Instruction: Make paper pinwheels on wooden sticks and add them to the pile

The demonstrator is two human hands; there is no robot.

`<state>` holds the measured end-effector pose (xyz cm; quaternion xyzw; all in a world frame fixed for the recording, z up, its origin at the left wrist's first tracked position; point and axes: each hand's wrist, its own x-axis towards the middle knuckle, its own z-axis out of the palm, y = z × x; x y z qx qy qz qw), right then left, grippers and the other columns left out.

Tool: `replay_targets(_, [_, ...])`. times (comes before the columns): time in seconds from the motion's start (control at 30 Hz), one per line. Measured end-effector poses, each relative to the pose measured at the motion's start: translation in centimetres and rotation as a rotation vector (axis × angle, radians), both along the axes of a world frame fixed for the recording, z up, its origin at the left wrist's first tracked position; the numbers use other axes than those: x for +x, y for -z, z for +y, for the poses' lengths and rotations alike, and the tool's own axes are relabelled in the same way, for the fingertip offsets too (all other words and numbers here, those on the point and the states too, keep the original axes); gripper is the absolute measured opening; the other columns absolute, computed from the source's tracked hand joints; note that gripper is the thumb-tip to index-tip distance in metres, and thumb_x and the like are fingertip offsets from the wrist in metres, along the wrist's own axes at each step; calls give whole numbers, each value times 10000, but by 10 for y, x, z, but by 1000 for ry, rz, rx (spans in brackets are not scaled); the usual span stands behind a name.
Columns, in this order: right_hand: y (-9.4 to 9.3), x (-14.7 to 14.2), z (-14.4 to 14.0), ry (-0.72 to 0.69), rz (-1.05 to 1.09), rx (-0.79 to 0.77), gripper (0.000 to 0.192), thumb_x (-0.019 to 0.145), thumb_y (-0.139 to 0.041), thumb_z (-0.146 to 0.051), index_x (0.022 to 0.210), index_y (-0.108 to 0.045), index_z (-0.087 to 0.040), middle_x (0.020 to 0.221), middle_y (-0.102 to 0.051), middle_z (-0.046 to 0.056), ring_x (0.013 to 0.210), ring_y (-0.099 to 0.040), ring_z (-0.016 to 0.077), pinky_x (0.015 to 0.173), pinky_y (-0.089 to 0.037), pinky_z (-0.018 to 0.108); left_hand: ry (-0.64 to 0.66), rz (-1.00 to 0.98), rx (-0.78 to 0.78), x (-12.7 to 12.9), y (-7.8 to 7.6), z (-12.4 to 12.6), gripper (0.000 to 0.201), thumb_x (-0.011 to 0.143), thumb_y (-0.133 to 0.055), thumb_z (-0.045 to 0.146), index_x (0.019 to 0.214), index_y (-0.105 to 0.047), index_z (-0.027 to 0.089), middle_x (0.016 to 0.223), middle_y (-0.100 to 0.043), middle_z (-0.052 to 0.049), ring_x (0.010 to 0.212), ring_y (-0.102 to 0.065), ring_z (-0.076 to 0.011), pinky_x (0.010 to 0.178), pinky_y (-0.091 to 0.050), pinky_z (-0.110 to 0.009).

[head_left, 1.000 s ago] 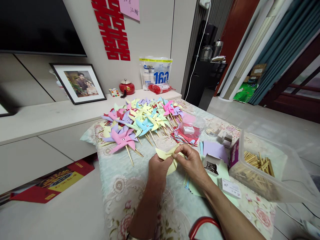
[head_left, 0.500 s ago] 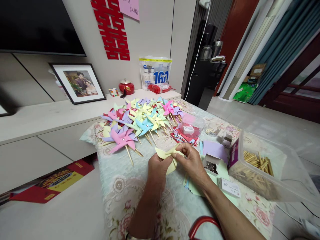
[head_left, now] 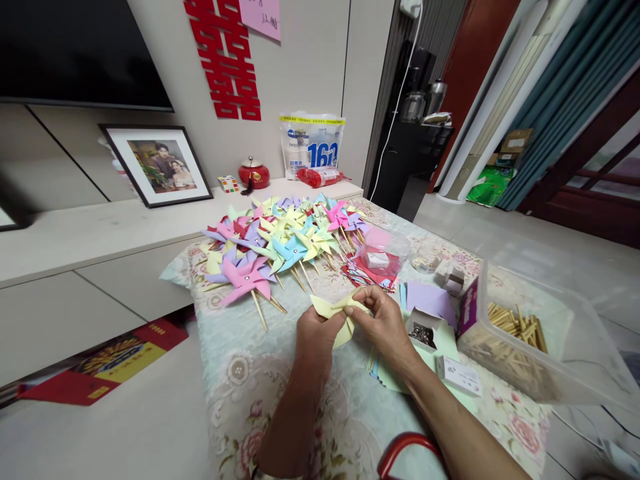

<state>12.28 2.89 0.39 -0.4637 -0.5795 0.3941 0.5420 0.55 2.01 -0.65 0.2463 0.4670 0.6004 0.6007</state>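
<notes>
Between my two hands is a pale yellow paper pinwheel (head_left: 324, 306), its blades partly folded in toward the middle. My left hand (head_left: 316, 337) grips its lower left side, thumb on top. My right hand (head_left: 381, 319) pinches the folded paper near the centre with thumb and fingers; whether a pin is there is hidden. Beyond them lies a heap of finished paper pinwheels on sticks, a pink pinwheel (head_left: 246, 279) and a blue pinwheel (head_left: 291, 252) foremost. Right of my right hand, a small open box (head_left: 421, 333) holds metal pins, on top of coloured paper sheets (head_left: 447, 343).
A clear plastic bin (head_left: 575, 347) of short wooden sticks stands at the table's right. Near it are a white small box (head_left: 459, 375) and purple paper (head_left: 429, 301). A red handle (head_left: 407, 448) lies at the front edge. Red paper pieces (head_left: 367, 277) lie beside the heap.
Almost nothing differs. Both hands keep hold of the yellow paper in the same place, and the camera view has shifted very slightly.
</notes>
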Motion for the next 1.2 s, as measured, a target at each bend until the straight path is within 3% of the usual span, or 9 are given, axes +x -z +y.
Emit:
replay_targets(0.6, [1, -1, 0, -13, 121, -64, 236, 671, -746, -200, 862, -608, -211, 815, -664, -3, 778, -639, 179, 709, -486, 293, 7, 31, -5, 0, -9, -3, 357, 548, -826, 227, 869, -753, 90, 748, -774, -73, 657, -699, -216, 641, -535, -300])
replay_targets(0.87, [1, 2, -1, 6, 172, -106, 250, 659, -775, -220, 821, -585, -209, 756, -648, -23, 719, -618, 159, 671, -463, 274, 70, -109, 44, 2, -13, -5, 394, 552, -817, 186, 926, -730, 97, 780, -780, -75, 693, -719, -227, 693, -548, -317])
replay_targets(1.2, [5, 2, 1, -25, 226, -173, 480, 669, -796, -266, 1092, -577, -216, 861, -689, 10, 790, -661, 195, 727, -501, 325, 116, -106, 51, -1, -15, -5, 477, 553, -850, 248, 985, -728, 87, 791, -776, -84, 759, -731, -256, 735, -546, -332])
